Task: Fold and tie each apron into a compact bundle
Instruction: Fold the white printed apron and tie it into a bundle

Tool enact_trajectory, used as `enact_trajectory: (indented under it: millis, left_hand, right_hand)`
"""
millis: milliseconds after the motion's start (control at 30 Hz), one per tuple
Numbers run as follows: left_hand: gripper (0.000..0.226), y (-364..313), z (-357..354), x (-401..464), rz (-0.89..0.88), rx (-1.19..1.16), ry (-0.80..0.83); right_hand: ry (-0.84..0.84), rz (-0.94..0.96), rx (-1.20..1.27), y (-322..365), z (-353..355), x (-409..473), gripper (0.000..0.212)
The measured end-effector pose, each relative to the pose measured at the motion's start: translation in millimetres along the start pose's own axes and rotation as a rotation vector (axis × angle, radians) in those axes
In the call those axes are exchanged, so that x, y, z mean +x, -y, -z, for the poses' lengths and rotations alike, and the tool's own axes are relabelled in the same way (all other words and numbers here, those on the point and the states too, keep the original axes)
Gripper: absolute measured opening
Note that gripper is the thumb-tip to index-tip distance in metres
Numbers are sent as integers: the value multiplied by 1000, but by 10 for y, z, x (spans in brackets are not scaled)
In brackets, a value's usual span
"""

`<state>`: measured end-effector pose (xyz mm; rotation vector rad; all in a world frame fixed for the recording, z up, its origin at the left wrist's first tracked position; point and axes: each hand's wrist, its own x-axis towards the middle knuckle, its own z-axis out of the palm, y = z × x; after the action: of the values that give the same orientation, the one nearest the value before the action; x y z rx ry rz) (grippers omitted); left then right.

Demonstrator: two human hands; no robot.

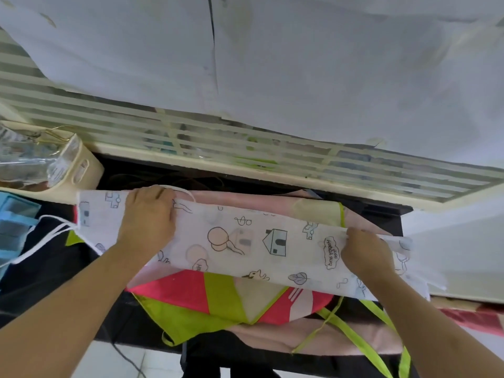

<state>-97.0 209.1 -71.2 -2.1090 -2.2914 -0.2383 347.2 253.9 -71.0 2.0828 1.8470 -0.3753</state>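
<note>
A white apron (259, 241) printed with cartoon houses and figures lies folded into a long band across the dark table. My left hand (148, 218) grips its upper edge near the left end, fingers curled over the fold. My right hand (365, 251) pinches the upper edge near the right end. White ties (46, 236) trail off the apron's left end. Underneath lies a pink and lime-green apron (215, 298), with green ties (365, 336) hanging over the front edge.
A pale pink cloth (272, 339) sits under the aprons. A cream basket with clear plastic (54, 165) stands at the back left, blue items (13, 222) at the far left. A slatted window (191, 132) and white curtain run behind the table.
</note>
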Motion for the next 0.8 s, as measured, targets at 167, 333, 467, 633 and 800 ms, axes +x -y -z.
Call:
enact_trajectory:
  millis: [167, 333, 467, 633, 800]
  left_hand:
    - [56, -260, -285, -188, -58, -67, 162]
    - [53, -314, -484, -275, 17, -118, 247]
    - [41, -259, -521, -128, 162, -181, 241]
    - [47, -222, -486, 157, 371, -67, 440]
    - [37, -293, -374, 361, 523, -185, 634]
  right_hand:
    - [-227, 120, 38, 182, -264, -87, 60]
    - [-160, 571, 159, 744, -518, -591, 56]
    - [-66, 558, 86, 916, -749, -607, 70]
    - [22, 518, 73, 981, -805, -496, 77]
    - [51, 496, 70, 1058, -778, -434, 72]
